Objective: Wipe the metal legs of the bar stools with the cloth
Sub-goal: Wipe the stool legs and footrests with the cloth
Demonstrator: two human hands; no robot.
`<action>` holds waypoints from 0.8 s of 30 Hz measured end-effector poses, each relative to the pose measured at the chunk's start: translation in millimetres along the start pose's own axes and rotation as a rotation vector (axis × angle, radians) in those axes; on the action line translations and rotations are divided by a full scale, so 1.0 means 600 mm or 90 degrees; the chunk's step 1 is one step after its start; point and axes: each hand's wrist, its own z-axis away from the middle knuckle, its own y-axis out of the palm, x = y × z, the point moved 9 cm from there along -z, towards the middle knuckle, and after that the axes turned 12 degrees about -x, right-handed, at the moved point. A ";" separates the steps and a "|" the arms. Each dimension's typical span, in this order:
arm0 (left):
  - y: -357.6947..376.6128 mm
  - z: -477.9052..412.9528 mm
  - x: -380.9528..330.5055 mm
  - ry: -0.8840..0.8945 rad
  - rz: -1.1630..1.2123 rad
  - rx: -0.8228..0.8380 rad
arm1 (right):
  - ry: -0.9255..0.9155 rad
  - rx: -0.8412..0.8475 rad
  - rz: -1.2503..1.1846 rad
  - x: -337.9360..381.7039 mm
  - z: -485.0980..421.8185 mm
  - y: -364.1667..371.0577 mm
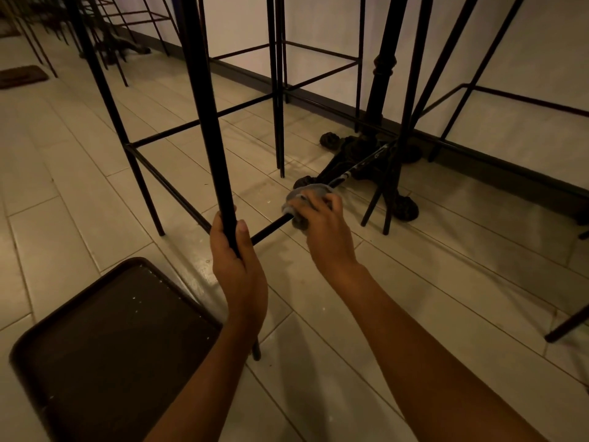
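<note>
A black metal bar stool stands right in front of me, its near leg [207, 122] rising steeply through the middle of the view. My left hand [237, 260] grips that leg low down, thumb and fingers curled round it. A horizontal footrest bar [271, 228] runs from this leg toward the right. My right hand [322, 228] holds a grey cloth [304, 193] wrapped round this bar, fingers curled over it. Past the cloth the bar [360, 167] shows pale streaks.
More black bar stools [277, 90] stand along the white wall. An ornate cast-iron table base [379, 148] sits behind the cloth. A dark brown square seat [111, 339] fills the lower left. The floor [446, 282] is pale tile planks.
</note>
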 end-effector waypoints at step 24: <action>0.162 0.030 -0.017 0.297 -0.476 0.420 | 0.019 0.034 0.047 -0.022 -0.017 -0.006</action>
